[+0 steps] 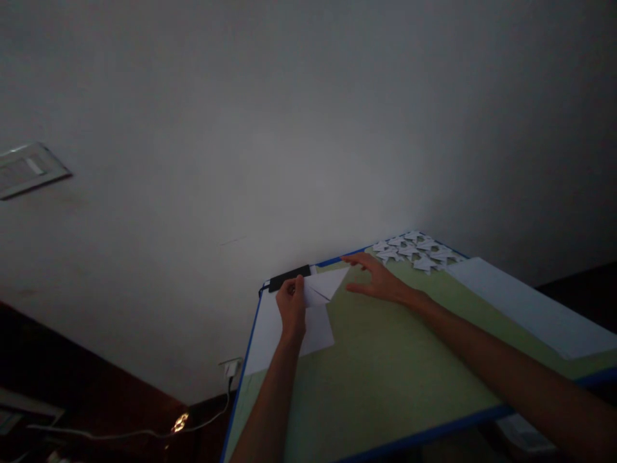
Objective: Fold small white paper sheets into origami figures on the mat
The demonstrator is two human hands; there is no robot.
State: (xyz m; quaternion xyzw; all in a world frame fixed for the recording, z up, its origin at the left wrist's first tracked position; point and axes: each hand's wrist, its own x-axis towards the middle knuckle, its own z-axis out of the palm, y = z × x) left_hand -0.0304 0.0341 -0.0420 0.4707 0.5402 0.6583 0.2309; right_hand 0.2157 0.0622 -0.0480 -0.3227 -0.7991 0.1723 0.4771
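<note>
Above the table, my left hand (292, 303) pinches the left end of a folded sheet of paper (324, 284). The paper is white, with a slanted right edge and a diagonal fold line across it. My right hand (373, 278) is just to the right of the paper's pointed end, thumb and fingers spread, with nothing between them. Beneath the left hand lies flat white paper (318, 331) on the table's left side. At the far right corner sits a cluster of several small folded paper pieces (427, 251).
The green table (385, 366) has a blue edge and stands against a grey wall (289, 128). A black object (289, 278) lies at the back left edge. White sheets (535, 308) cover the right side. A plug (231, 368) with a white cord is in the wall at left.
</note>
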